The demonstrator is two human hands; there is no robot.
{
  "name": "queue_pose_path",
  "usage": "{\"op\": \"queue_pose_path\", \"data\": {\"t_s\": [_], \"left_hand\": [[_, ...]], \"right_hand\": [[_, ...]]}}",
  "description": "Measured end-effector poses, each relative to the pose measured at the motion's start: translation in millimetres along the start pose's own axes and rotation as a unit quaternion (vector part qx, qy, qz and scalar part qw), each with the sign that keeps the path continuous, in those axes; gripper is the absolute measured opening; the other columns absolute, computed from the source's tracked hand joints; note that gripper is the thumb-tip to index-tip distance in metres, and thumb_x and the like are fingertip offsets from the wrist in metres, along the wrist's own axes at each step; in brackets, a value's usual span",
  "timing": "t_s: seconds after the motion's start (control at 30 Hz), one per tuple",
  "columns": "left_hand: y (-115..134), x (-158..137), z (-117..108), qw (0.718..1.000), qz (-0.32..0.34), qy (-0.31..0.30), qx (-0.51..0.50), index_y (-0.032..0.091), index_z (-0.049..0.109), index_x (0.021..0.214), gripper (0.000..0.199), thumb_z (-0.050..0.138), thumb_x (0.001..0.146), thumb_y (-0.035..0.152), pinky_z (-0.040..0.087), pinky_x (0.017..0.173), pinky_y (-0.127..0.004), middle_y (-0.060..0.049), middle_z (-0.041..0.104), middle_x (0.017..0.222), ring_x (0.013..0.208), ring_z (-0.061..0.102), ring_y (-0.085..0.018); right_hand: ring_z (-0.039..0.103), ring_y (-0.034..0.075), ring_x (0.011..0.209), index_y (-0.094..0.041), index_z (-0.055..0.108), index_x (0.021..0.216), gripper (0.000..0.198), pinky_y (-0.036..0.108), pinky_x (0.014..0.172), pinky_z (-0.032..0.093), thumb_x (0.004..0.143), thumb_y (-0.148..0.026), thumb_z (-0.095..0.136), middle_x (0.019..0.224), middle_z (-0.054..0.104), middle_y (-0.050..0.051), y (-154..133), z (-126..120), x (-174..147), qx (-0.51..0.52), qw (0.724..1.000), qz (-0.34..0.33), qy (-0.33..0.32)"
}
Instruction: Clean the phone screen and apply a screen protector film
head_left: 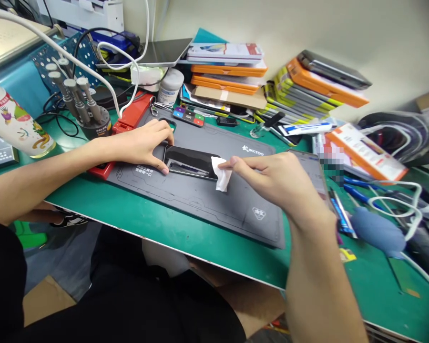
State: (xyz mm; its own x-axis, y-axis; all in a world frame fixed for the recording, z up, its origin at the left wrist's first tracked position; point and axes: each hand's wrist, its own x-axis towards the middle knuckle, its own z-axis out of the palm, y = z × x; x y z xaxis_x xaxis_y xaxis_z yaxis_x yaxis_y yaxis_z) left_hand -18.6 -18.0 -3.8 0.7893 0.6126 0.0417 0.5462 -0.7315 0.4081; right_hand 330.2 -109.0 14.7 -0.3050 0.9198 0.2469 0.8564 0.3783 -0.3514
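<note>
Little pressure should be serving best: left hand [142,145] steadily clamping the smartphone [193,156], right hand [277,178] pinching tissue [222,179].

I have room on the grey mat [200,205] this side of the black phone [193,157], but piled boxes [229,70] block the back.

Backed by a plain, softly lit cream wall [307,28], with a pale-edged green worktop [200,238] in front, and grey floor [53,259] at lower left.

Right hand [284,181] with tissue [222,180] at phone [189,158]
</note>
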Motion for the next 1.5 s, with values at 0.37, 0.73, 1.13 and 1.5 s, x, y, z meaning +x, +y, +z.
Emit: {"op": "queue_pose_path", "data": {"t_s": [0.37,0.73,1.13,1.5], "left_hand": [[-2,3,0,1.000,-0.005,0.009,0.009,0.025,0.065,0.136,0.086,0.061,0.087,0.096,0.039,0.129,-0.048,-0.014,0.060,0.148,0.147,0.049,-0.038],[0,1,-1,1.000,-0.012,-0.005,0.007,0.026,0.063,0.138,0.084,0.065,0.087,0.092,0.038,0.129,-0.048,-0.013,0.058,0.151,0.151,0.046,-0.038],[-2,1,-2,1.000,-0.007,0.005,0.011,0.025,0.063,0.132,0.085,0.063,0.086,0.097,0.043,0.128,-0.047,-0.013,0.060,0.147,0.149,0.050,-0.037],[-1,0,-3,1.000,-0.020,-0.002,0.007,0.025,0.064,0.135,0.087,0.060,0.086,0.097,0.041,0.129,-0.045,-0.014,0.059,0.150,0.150,0.049,-0.036]], "right_hand": [[0.081,0.033,0.128,-0.023,0.087,0.130,0.042,0.048,0.111,0.063,0.115,-0.037,0.051,0.139,0.083,0.009,-32,44,11,0.019,0.990,-0.142,-0.004],[0.084,0.032,0.117,-0.029,0.092,0.110,0.052,0.050,0.109,0.064,0.119,-0.050,0.045,0.112,0.091,0.005,-8,33,15,0.015,0.989,-0.146,0.021],[0.088,0.031,0.107,-0.026,0.091,0.106,0.055,0.044,0.094,0.067,0.120,-0.048,0.043,0.112,0.090,0.007,-8,35,11,0.004,0.993,-0.114,0.029],[0.085,0.029,0.118,-0.029,0.091,0.103,0.053,0.047,0.110,0.064,0.119,-0.048,0.045,0.108,0.091,0.004,-3,32,20,0.025,0.992,-0.122,0.009]]}}
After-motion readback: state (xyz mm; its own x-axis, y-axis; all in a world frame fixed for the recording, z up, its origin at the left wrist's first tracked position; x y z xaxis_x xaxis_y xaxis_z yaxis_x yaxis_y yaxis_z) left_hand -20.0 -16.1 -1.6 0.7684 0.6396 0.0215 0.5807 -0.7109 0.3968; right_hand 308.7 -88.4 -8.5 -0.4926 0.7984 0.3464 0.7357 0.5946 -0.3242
